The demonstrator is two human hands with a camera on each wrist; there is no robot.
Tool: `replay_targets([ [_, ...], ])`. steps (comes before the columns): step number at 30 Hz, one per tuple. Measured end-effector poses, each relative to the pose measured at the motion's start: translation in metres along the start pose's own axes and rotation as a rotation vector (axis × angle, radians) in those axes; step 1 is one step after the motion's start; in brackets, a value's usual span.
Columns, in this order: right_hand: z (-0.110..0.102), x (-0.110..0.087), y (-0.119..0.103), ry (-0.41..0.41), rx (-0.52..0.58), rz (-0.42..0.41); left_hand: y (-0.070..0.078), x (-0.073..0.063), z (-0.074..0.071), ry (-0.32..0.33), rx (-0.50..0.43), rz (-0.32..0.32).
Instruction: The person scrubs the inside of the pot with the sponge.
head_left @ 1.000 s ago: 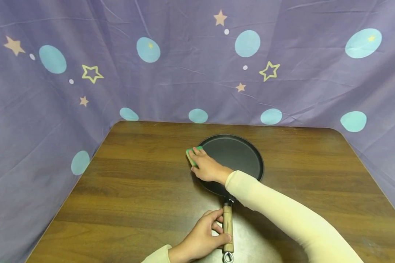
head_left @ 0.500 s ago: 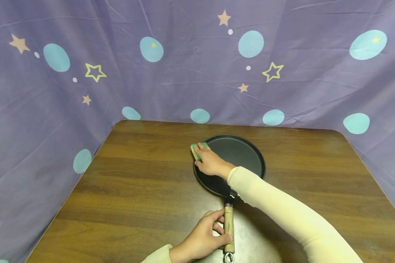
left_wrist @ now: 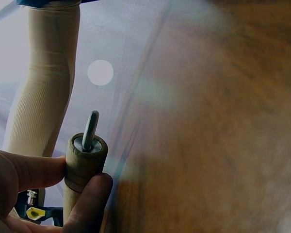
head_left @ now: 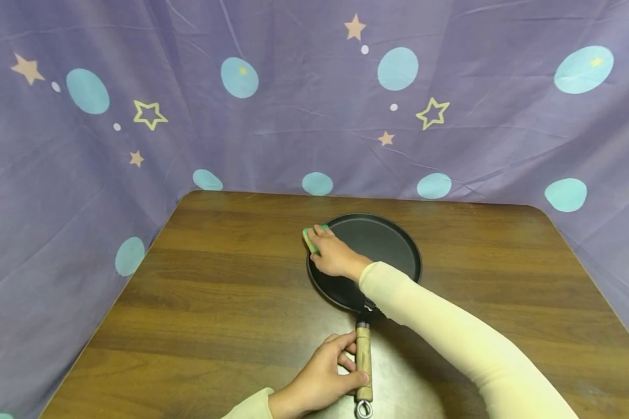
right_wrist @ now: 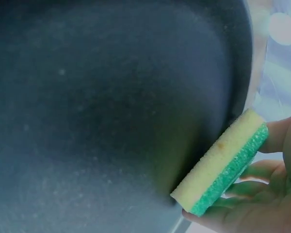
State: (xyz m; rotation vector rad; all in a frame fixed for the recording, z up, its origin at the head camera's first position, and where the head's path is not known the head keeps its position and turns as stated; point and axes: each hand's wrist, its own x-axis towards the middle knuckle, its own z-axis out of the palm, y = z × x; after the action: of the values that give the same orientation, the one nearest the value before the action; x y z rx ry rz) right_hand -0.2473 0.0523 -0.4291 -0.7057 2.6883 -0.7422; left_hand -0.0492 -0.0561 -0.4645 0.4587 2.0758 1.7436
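Observation:
A black round frying pan (head_left: 382,244) lies on the table, its wooden handle (head_left: 363,361) pointing toward me. My left hand (head_left: 322,372) pinches that handle between thumb and fingers; in the left wrist view the handle's end with its metal hanging ring (left_wrist: 90,131) shows. At the pan's left rim, my right hand (head_left: 335,256) holds a sponge (right_wrist: 223,165), yellow on one side and green on the other. The yellow side meets the rim in the right wrist view, with thumb and fingers on the green side. From the head, the hand covers most of the sponge.
The brown wooden table (head_left: 215,291) extends around the pan on every side. A purple cloth (head_left: 293,87) with stars and blue spots hangs behind it and at both sides. My right sleeve (head_left: 440,326) crosses over the pan's near right edge.
My right hand has slid the sponge a little farther away along the pan's left rim, then stayed nearly put in the last half second. The left hand keeps its place on the handle.

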Motion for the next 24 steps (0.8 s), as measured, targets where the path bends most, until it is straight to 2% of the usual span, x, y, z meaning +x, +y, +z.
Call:
replay_targets([
  [9,0.0,0.002,0.007,0.053,-0.026,0.022,-0.001,0.0,-0.001,-0.002,0.007,0.004],
  [12,0.0,0.002,0.008,0.042,-0.037,0.028,-0.001,-0.001,-0.001,-0.004,0.013,0.007],
  [24,-0.008,0.005,0.023,0.081,-0.157,0.025,-0.002,0.0,-0.001,0.0,0.004,-0.001],
])
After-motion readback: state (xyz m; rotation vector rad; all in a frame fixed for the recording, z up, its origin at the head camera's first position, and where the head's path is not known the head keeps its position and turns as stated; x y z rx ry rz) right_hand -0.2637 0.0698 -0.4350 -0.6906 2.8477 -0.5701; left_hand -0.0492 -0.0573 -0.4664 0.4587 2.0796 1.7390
